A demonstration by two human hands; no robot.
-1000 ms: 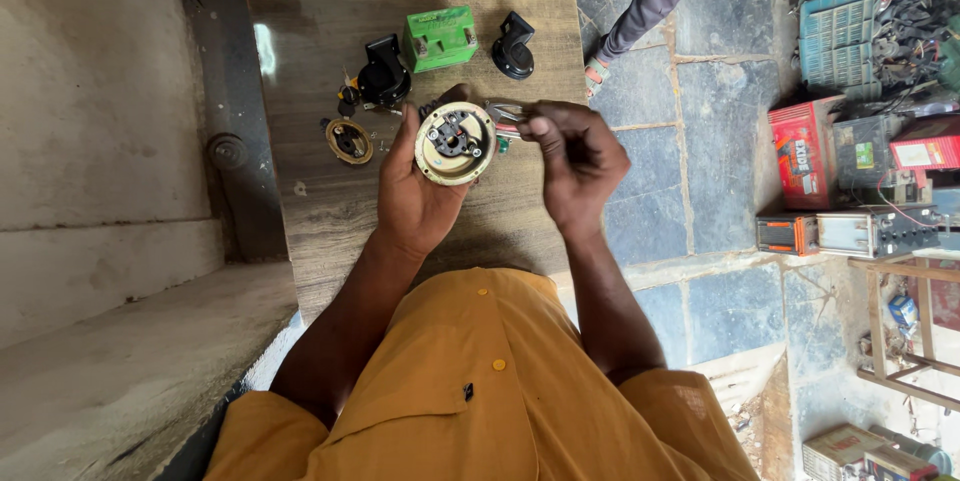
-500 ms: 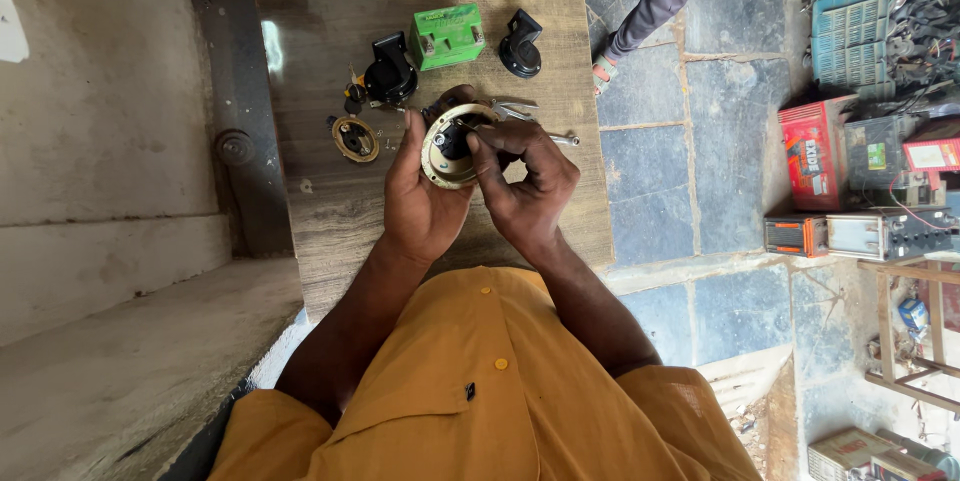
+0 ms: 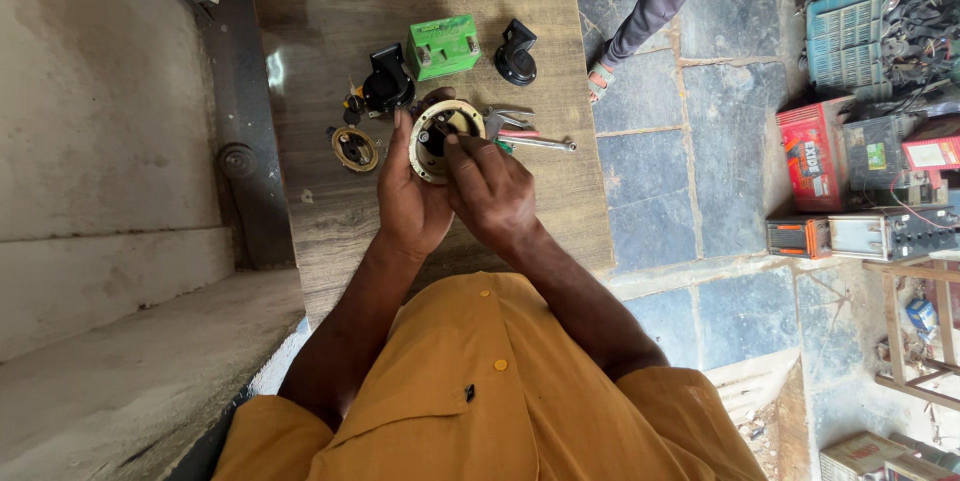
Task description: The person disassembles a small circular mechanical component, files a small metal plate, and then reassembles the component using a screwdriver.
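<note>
My left hand (image 3: 412, 203) cups round cream-rimmed part (image 3: 440, 137) from below, fingers wrapped on its edge, lifted above wooden table (image 3: 330, 31). My right hand (image 3: 492, 191) over it, fingertips (image 3: 455, 146) pressed into dark centre; whether they pinch anything there, cannot tell. Just right of part: pliers and silver tool (image 3: 528, 136) on table. Left of it: small brass ring piece (image 3: 355, 148). Beyond it: green box (image 3: 443, 45), black horn-shaped pieces (image 3: 516, 53) either side. Another person's leg (image 3: 660, 1) farther right, on stone floor.
</note>
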